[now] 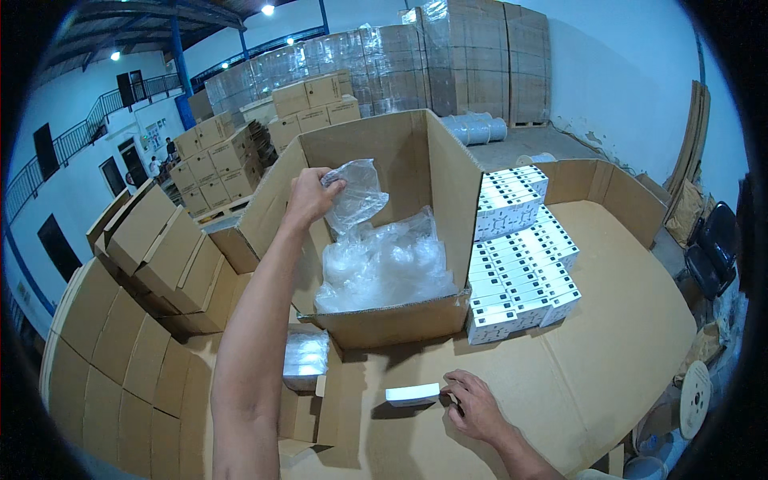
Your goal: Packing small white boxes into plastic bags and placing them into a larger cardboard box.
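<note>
My left hand (310, 196) is raised at the back part of a large open carton (392, 324), its fingers closed on a clear plastic bag (357, 196). More clear plastic bags (388, 268) lie heaped inside that carton. Low on the cardboard-covered table, my right hand (474, 406) has its fingers apart and bent, with the fingertips at the right end of a small white box (413, 394). Whether they touch the box or stop just short of it, I cannot tell. The white box lies alone in front of the large carton.
Stacked white boxes (520, 272) stand right of the carton. A smaller open carton (328, 408) holds clear-wrapped packs (306, 356) by my left forearm. Folded cartons (168, 248) line the left side. A cardboard wall (612, 192) edges the table's far right, with a black chair (710, 244) beyond.
</note>
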